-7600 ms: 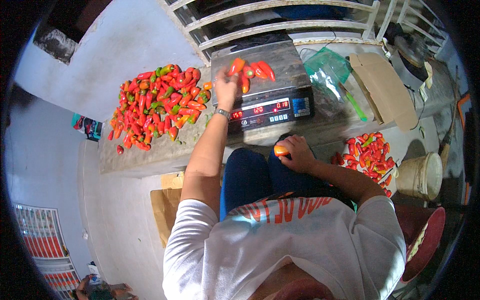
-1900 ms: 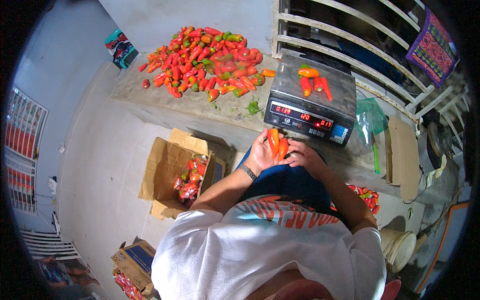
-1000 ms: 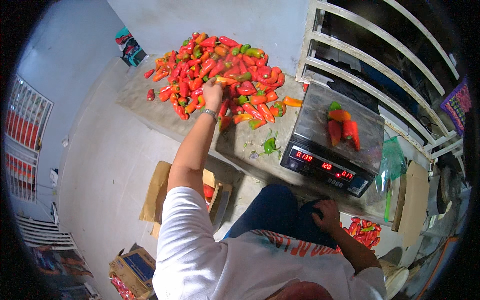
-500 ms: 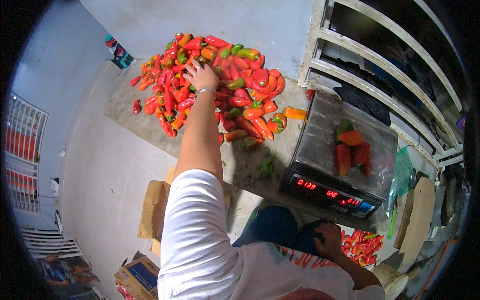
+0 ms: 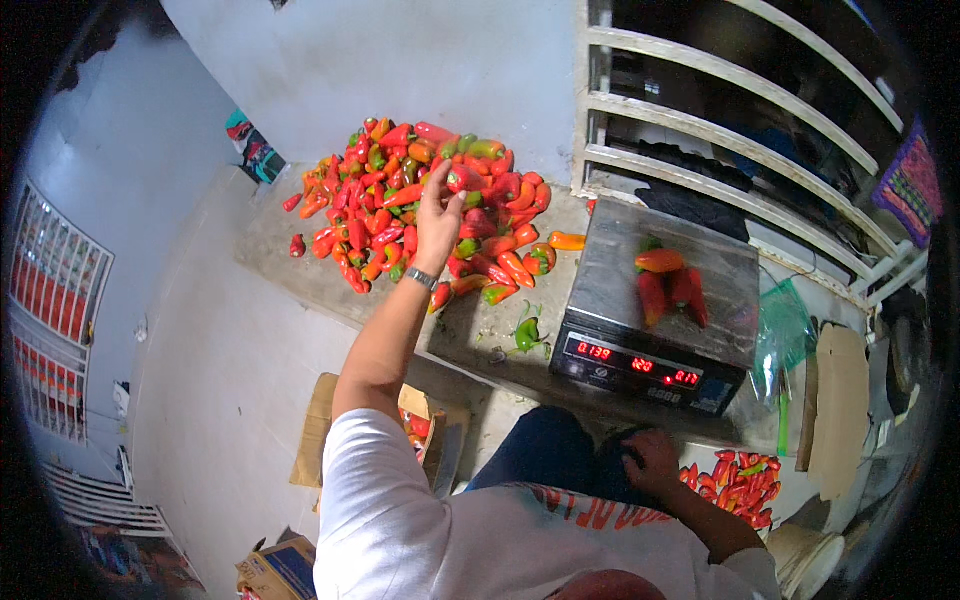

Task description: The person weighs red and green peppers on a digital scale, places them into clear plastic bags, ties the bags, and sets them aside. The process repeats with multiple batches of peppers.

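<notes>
Over the large pile of red, orange and green peppers (image 5: 365,215), my left hand (image 5: 437,225) has its thumb and fingers around the end of a red pepper (image 5: 466,179). My left arm reaches out from a white sleeve, with a metal band at the wrist. My right hand (image 5: 652,462) rests on my knee in dark trousers, in shadow, its fingers loosely apart with nothing seen in them. A black digital scale (image 5: 600,270) with a lit red display stands to the right of the pile. Several orange and red peppers (image 5: 660,261) and a partly hidden green one lie on its plate.
A green pepper (image 5: 527,334) lies alone on the concrete ledge (image 5: 455,335) near the scale. Below the ledge an open cardboard box (image 5: 318,430) holds peppers. More red peppers (image 5: 735,485) lie at lower right. White metal bars (image 5: 700,115) rise behind the scale.
My left hand was spread on the pile; now it has drawn back slightly and closed around a red pepper. The view has shifted. The peppers on the scale stay as they were.
</notes>
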Tool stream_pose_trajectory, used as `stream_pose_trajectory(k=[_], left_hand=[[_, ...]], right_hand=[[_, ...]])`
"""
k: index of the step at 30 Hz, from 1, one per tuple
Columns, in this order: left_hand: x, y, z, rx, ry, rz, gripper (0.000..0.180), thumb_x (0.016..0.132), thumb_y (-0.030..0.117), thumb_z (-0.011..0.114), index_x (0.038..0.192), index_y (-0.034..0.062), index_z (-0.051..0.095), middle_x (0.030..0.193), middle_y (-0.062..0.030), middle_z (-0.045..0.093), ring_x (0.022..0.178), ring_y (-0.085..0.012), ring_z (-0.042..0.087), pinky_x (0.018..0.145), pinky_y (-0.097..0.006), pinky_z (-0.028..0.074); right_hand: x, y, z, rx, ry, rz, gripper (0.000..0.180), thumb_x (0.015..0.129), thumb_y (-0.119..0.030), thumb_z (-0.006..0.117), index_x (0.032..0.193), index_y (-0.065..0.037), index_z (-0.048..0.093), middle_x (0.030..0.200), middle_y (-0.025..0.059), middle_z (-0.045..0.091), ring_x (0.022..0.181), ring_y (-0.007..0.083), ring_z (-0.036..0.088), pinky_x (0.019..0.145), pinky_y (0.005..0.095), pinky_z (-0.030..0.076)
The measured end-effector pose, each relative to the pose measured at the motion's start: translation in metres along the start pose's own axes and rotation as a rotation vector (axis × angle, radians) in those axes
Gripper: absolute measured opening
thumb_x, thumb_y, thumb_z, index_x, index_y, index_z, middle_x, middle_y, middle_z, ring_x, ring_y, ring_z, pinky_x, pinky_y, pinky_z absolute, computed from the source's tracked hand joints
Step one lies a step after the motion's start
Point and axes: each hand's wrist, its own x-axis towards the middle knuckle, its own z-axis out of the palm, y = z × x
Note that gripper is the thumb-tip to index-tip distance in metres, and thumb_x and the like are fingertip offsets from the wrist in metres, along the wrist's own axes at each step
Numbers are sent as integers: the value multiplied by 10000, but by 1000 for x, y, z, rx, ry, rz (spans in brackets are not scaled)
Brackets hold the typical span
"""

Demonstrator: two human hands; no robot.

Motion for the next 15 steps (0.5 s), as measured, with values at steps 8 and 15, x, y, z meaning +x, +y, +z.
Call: stream_pose_trajectory(k=[8,15], left_hand=[[-55,108,15,-957,-233,-502,328,844,59,524,1153,48,415,1085,-107,516,928,-228,564,802,-331,508],[-105,147,51,-905,-354,-584,458,801,-13,505,1214,77,329,1064,-139,502,869,-258,577,772,-365,515]], right_hand=[[-19,0,0,37,119,-9,251,695,-225,612,895,-75,591,894,117,571,906,307,520,826,437,392],[-24,-7,-7,35,202,-61,193,701,-223,598,838,-87,597,824,111,559,861,297,518,775,398,409]])
